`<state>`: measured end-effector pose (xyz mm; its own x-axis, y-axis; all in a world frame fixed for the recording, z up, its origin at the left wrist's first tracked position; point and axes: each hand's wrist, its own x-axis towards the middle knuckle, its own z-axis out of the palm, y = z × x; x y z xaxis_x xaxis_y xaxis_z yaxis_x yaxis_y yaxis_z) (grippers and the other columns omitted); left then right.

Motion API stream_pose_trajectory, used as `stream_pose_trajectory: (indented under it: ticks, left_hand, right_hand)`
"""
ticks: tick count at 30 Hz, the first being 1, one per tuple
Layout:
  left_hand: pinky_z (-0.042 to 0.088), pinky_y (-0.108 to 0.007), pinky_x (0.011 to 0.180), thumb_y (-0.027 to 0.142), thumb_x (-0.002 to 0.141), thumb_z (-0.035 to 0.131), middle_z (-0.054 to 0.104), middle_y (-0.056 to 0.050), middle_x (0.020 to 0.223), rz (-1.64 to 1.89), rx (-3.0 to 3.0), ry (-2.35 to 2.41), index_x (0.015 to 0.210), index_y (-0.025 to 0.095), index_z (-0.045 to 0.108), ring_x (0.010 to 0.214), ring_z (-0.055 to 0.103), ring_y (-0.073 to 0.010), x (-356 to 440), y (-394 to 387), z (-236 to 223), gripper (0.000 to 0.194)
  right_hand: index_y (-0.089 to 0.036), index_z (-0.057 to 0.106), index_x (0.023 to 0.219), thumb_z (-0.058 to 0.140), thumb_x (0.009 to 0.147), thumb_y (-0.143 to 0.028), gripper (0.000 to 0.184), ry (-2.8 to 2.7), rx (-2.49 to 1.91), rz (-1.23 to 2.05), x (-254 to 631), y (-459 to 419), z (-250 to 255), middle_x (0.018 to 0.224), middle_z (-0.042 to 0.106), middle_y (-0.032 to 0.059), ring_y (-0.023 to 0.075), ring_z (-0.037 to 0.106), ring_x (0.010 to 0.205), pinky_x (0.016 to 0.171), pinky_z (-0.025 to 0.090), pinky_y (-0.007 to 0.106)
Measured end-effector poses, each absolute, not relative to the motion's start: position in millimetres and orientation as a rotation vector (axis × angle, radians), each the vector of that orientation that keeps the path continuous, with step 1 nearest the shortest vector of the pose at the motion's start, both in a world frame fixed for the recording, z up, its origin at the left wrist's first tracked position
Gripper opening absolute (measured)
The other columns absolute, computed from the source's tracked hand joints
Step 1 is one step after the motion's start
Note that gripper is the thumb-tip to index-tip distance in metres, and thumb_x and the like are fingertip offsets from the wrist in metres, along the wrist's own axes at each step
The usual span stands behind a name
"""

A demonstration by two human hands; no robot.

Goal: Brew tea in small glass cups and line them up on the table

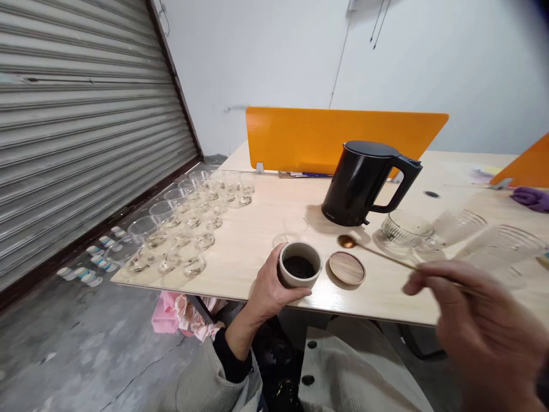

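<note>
Left hand (pixel 270 289): the grip was curled around the pale ceramic cup (pixel 301 282), thumb along its near side; the other fingers were partly hidden by the cup wall. The cup was near the front edge of the table (pixel 274 197), tilted so that its mouth faced the camera. Its base was out of sight, so contact with the tabletop could not be confirmed. Dark contents (pixel 300 266) lay inside; individual pieces were hard to make out.

Right hand (pixel 476 320): motion-blurred, lower part cut off by the frame. The grip pinched the thin handle of 1 long spoon (pixel 346 241) between thumb and fingers, which covered part of it. The coppery bowl pointed left, above the wooden disc (pixel 347 268), apart from the cup; whether it touched the table could not be told.

The wooden disc lay just right of the cup. Behind stood 1 black kettle (pixel 358 183), handle to the right, hiding part of the orange panel (pixel 295 137). A clear glass (pixel 295 226) behind the cup was barely legible. At left, many clear cups (pixel 193 220) overlapped too heavily to count. At right, ribbed glassware (pixel 405 229) was partly obscured by overlap. A purple cloth (pixel 532 199) was cut off at the right edge.
</note>
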<state>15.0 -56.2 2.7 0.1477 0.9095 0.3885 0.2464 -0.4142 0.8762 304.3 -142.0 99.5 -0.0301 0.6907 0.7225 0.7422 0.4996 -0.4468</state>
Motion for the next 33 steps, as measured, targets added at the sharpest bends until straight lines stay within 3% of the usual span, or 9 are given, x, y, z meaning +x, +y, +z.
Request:
stream_pose_trajectory:
  ticks: [5,10,15,19,27,33]
  left_hand:
    - [0.041,-0.051,0.118,0.04,0.062,0.096,0.057,-0.01,0.148,1.277,1.776,1.125,0.151,0.027,0.041,0.138,0.054,-0.035,15,-57,4,0.105]
    - [0.042,-0.052,0.116,0.04,0.062,0.096,0.057,-0.011,0.149,1.271,1.774,1.121,0.15,0.026,0.043,0.137,0.054,-0.0355,15,-57,6,0.104]
    - [0.045,-0.051,0.113,0.036,0.062,0.096,0.059,-0.01,0.145,1.265,1.747,1.118,0.15,0.028,0.044,0.133,0.057,-0.0342,16,-58,6,0.102]
    - [0.044,-0.052,0.114,0.035,0.062,0.096,0.057,-0.011,0.147,1.261,1.758,1.122,0.15,0.027,0.044,0.134,0.056,-0.0352,16,-57,6,0.103]
    - [0.043,-0.05,0.115,0.031,0.059,0.098,0.058,-0.01,0.146,1.281,1.773,1.102,0.148,0.026,0.044,0.134,0.055,-0.0336,15,-57,8,0.104]
    - [0.041,-0.051,0.117,0.04,0.06,0.098,0.057,-0.012,0.148,1.302,1.77,1.053,0.149,0.025,0.044,0.137,0.054,-0.0347,14,-56,8,0.105]
  right_hand:
    - [-0.028,0.068,0.109,0.054,0.101,-0.016,0.02,-2.081,-0.994,0.119,254,-109,114,0.085,0.07,0.0,0.0162,0.068,0.076,0.067,0.053,0.028]
    - [-0.025,0.071,0.111,0.047,0.101,-0.013,0.028,-2.27,-0.917,0.056,235,-93,108,0.09,0.068,0.0049,0.0188,0.066,0.084,0.073,0.054,0.031]
    - [-0.025,0.073,0.111,0.04,0.101,-0.011,0.038,-2.418,-0.958,-0.054,229,-84,104,0.081,0.064,0.0046,0.0177,0.061,0.072,0.063,0.048,0.028]
    - [-0.024,0.073,0.111,0.04,0.104,-0.017,0.034,-2.439,-0.944,0.044,227,-84,110,0.081,0.065,0.0042,0.016,0.06,0.07,0.062,0.048,0.027]
    - [-0.023,0.071,0.101,0.055,0.104,-0.03,0.017,-2.122,-1.081,0.505,239,-82,117,0.071,0.064,-0.0003,0.0123,0.06,0.061,0.058,0.047,0.025]
    - [-0.021,0.071,0.095,0.067,0.098,-0.037,0.016,-1.536,-1.1,0.877,247,-67,100,0.067,0.067,-0.0008,0.0122,0.063,0.06,0.059,0.052,0.023]
